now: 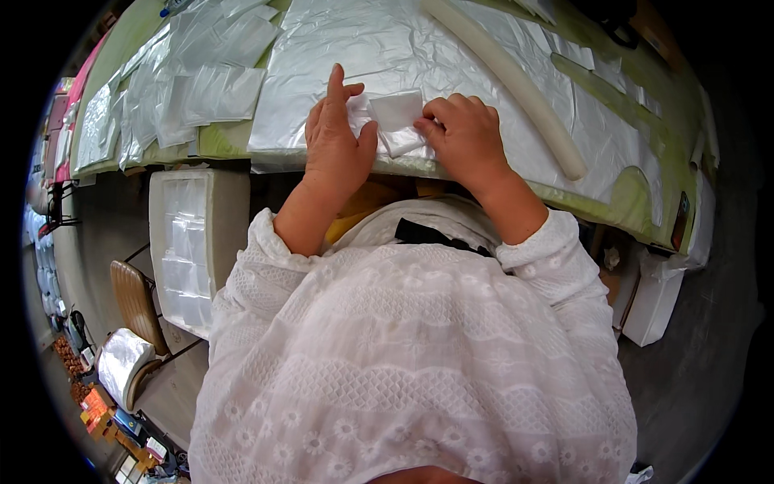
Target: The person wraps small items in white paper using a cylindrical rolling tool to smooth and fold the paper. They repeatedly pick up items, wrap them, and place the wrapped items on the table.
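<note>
In front of me at the table's near edge lies a small square of folded white plastic [397,111], with a crinkled clear flap along its lower side. My right hand [469,135] pinches this folded plastic at its right edge between thumb and bent fingers. On the other side, my left hand [337,133] is held upright with fingers stretched out and thumb apart, close to the square's left edge and holding nothing. Beneath both hands spreads a wrinkled, shiny plastic sheet [314,60] that covers much of the green tabletop.
A long pale tube [516,89] lies across the sheet at right. Several flat clear plastic pieces [218,93] overlap at the table's left. Below them stands a white foam box [227,218] holding stacked clear packets. A brown chair [135,302] is at lower left.
</note>
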Available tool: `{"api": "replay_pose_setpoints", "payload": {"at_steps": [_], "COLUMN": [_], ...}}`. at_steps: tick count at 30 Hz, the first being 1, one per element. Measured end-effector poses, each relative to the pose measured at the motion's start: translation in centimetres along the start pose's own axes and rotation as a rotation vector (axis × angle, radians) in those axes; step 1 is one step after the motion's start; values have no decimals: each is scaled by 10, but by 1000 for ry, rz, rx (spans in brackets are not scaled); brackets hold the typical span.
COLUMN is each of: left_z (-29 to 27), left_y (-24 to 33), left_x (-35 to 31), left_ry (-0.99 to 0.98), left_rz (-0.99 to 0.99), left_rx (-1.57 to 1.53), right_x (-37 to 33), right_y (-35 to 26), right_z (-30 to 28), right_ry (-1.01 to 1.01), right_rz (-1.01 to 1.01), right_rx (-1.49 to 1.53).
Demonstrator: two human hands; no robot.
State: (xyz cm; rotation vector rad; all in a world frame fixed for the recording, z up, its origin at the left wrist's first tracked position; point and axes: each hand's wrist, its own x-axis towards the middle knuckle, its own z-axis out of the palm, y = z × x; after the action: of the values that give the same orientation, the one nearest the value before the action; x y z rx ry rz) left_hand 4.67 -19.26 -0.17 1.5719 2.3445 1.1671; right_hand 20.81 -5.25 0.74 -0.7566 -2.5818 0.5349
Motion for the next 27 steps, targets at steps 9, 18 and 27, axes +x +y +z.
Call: {"api": "replay_pose_setpoints", "payload": {"at_steps": [9,18,27], "left_z": [-10,-6,1], "left_y": [-1,-4,26], "left_x": [23,11,-19], "left_ry": [-143,194,-367], "left_rz": [-71,196,183], "left_rx": [221,95,344], "right_x": [-2,1,-1], "right_y": [3,-3,-5], "right_z": [3,0,2], "right_ry": [28,5,74], "right_rz": [-62,-31,-53], "right_rx": [53,-10,35]}}
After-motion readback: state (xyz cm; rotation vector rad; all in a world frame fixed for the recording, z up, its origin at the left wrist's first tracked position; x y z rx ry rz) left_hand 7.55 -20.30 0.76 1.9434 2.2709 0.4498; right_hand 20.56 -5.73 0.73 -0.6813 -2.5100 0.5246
